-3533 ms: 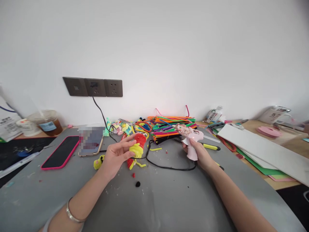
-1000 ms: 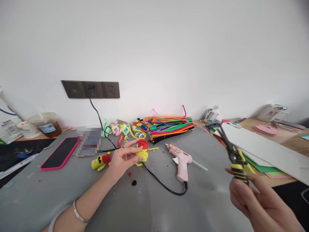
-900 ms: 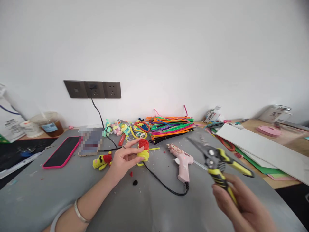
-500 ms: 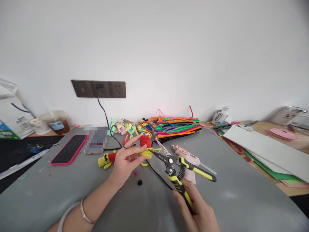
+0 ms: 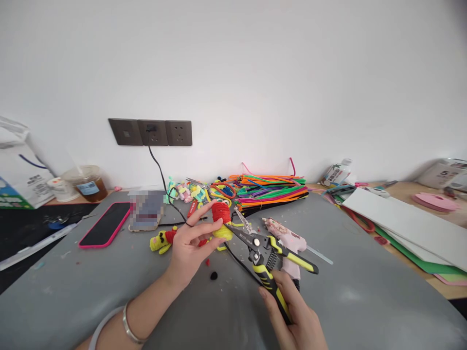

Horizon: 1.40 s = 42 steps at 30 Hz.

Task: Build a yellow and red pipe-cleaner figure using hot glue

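Observation:
Between the fingertips of my left hand [image 5: 190,247] is an upright pipe-cleaner figure [image 5: 221,213], wound red above and yellow below. My right hand [image 5: 297,311] is wrapped round the lower handle of black-and-yellow wire-stripper pliers [image 5: 263,260]. Their other handle sticks out free to the right. The pliers' tips touch or nearly touch the figure's yellow part; whether they grip it cannot be seen. Left of my left hand lies a yellow-and-red pipe-cleaner doll [image 5: 159,241], partly covered by the hand. A black pompom [image 5: 213,275] sits on the grey tabletop below the figure.
A pink glue gun [image 5: 292,243] lies behind the pliers. Pipe cleaners [image 5: 270,194] are heaped at the back. Leftward are a pink-edged phone [image 5: 105,226] and a drink cup [image 5: 89,187]. A black cable [image 5: 156,163] runs from the wall socket. White boards [image 5: 404,228] lie right.
The pliers' free handle has swung slightly left, closer to the held handle, uncovering more of the glue gun. My left hand keeps its hold on the figure. The view has shifted slightly.

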Motion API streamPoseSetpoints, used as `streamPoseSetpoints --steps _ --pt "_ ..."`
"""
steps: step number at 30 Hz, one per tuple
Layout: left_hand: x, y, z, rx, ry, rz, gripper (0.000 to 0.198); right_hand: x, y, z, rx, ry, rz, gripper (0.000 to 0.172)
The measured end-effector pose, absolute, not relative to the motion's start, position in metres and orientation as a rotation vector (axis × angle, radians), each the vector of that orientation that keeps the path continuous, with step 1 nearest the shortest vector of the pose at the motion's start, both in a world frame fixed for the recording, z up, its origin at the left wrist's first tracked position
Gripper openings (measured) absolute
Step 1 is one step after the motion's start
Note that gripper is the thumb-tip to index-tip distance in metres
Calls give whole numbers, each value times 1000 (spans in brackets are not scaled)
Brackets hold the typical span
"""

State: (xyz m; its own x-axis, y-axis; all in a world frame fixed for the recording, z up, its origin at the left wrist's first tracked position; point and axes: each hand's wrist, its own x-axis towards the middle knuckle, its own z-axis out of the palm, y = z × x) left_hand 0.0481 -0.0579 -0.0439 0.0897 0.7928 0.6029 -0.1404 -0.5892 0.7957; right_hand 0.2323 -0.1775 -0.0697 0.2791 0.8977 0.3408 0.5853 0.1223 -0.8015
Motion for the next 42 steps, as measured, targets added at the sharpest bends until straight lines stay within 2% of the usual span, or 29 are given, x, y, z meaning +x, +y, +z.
streamPoseSetpoints --steps 9,20,30,42 --pt "48 -59 -39 1666 629 1634 38 229 -181 -72 -1587 -1386 456 41" --pt "45 -57 -37 1834 688 1702 29 226 -182 -70 -1572 -1395 485 34" --pt "46 -59 -39 1810 629 1699 41 224 -183 -68 -1592 -1397 482 36" --pt "48 -62 -33 1759 629 1704 23 223 -184 -66 -1572 -1366 501 37"
